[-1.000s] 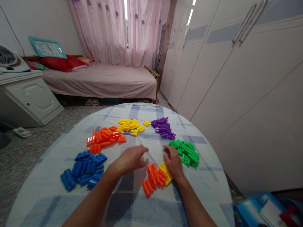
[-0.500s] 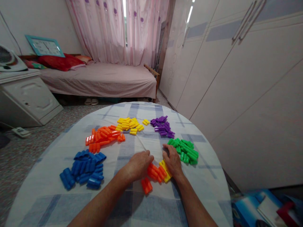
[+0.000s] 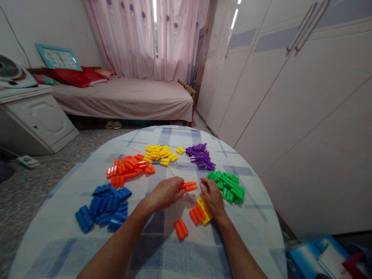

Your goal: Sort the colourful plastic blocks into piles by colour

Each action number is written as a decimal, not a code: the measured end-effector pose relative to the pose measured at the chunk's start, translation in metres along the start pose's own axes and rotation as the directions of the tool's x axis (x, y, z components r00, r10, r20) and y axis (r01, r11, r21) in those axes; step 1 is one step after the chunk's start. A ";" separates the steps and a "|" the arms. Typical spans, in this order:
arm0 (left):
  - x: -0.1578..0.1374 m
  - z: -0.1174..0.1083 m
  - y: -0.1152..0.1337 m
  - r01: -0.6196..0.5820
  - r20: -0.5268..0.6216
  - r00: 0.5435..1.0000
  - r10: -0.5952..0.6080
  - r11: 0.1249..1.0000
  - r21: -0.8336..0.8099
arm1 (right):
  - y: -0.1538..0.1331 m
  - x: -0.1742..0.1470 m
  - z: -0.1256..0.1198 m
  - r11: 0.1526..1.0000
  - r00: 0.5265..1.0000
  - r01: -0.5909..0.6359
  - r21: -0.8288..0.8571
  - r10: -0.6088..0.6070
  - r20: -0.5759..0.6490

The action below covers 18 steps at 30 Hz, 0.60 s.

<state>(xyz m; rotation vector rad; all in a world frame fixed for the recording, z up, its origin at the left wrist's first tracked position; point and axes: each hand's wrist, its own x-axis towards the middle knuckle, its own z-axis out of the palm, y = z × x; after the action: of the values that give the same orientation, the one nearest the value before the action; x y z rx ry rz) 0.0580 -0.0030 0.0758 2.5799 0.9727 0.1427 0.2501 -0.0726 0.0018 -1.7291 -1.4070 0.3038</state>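
My left hand [image 3: 166, 192] is closed around one end of an orange ribbed plastic piece [image 3: 191, 186], whose finger-like ends point right, above the table. My right hand [image 3: 212, 195] hovers or rests just left of the green pieces [image 3: 229, 186], fingers slightly bent and apart, with nothing visible in it. Its wrist partly covers a yellow piece [image 3: 207, 219]. Against that yellow piece lies an orange piece [image 3: 197, 214], and a separate orange piece [image 3: 181, 229] sits nearer to me.
On the round table's checked cloth [image 3: 162, 255] are piles of blue pieces [image 3: 106, 205], orange pieces [image 3: 128, 167], yellow pieces [image 3: 158, 152] and purple pieces [image 3: 200, 155]. A bed [image 3: 130, 93] stands behind, a wardrobe [image 3: 261, 97] to the right.
My left hand has lifted an orange piece from the small group before me and moved it slightly up and left. My right hand stays nearly in place.
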 end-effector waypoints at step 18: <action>0.011 0.028 0.003 0.041 0.010 0.999 -0.040 0.949 -0.312 | -0.016 -0.004 -0.003 0.872 0.967 -0.185 0.453 0.079 0.243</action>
<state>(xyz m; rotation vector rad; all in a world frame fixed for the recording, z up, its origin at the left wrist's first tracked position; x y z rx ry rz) 0.0743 -0.0070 0.0512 2.2687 0.9194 0.2588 0.2401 -0.0782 0.0138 -1.4113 -1.2310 0.8645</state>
